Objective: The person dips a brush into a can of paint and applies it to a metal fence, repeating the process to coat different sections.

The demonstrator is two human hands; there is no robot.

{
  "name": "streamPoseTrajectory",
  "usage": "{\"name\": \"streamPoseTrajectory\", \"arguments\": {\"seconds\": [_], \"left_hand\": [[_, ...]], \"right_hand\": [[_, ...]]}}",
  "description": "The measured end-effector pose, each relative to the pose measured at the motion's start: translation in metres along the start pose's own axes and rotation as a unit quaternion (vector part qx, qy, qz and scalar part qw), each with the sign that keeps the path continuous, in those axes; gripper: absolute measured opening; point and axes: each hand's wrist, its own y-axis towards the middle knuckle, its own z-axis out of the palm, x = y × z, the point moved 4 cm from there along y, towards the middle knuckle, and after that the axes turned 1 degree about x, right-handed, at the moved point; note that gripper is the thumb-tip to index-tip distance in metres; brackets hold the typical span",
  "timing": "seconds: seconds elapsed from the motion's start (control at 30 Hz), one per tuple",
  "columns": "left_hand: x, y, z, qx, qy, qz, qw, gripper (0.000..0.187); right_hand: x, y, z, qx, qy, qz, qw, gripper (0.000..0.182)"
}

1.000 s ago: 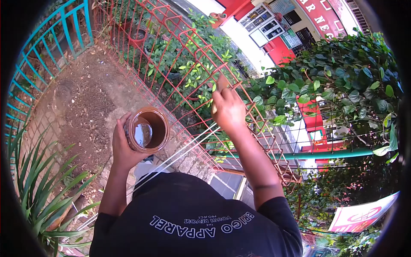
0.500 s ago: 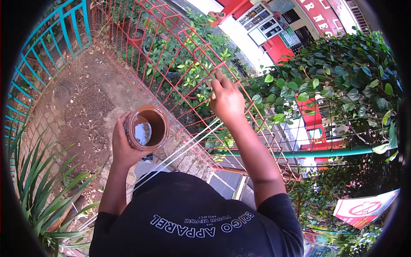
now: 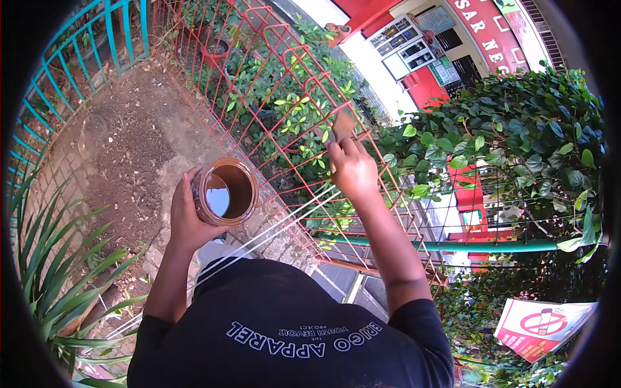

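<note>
My left hand is wrapped around a round brown jar, tilted so its mouth faces me. Shiny liquid inside it reflects the sky. In my closed right hand is what looks like a paintbrush, its flat brownish head up against the top of the red wire fence. The fingers hide most of its handle. Two pale cords run from beside the right wrist down past my body.
Leafy shrubs grow behind the fence, and a thick climbing hedge stands at right. A turquoise railing borders the bare soil at left. Long-leaved plants fill the lower left. A no-smoking sign hangs at lower right.
My right hand has shifted slightly down and right, and the brush head now shows clearly above the fingers. The left hand still holds the jar in nearly the same place.
</note>
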Motion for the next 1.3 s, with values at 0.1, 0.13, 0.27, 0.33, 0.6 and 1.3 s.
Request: {"name": "streamPoseTrajectory", "arguments": {"seconds": [0.1, 0.13, 0.27, 0.33, 0.6, 1.3], "left_hand": [[0.003, 0.003, 0.000, -0.005, 0.005, -0.011, 1.000, 0.152], [0.004, 0.004, 0.000, -0.002, 0.006, -0.014, 1.000, 0.152], [-0.001, 0.011, -0.002, 0.001, 0.022, 0.004, 1.000, 0.152], [-0.002, 0.010, -0.004, -0.002, 0.019, -0.005, 1.000, 0.152], [-0.001, 0.005, -0.008, -0.023, 0.028, -0.002, 0.999, 0.148], [-0.009, 0.012, -0.005, -0.018, 0.004, -0.019, 1.000, 0.148]], "right_hand": [[0.001, 0.004, -0.010, 0.019, 0.035, 0.005, 0.999, 0.023], [-0.005, 0.007, -0.010, 0.009, 0.048, 0.016, 0.999, 0.023], [-0.024, 0.011, -0.012, -0.046, 0.105, 0.090, 0.989, 0.028], [-0.017, -0.001, -0.015, -0.064, 0.101, 0.087, 0.989, 0.034], [-0.065, -0.009, -0.009, -0.176, 0.251, 0.297, 0.904, 0.010], [-0.107, -0.106, -0.036, -0.197, 0.324, 0.413, 0.828, 0.007]]}}
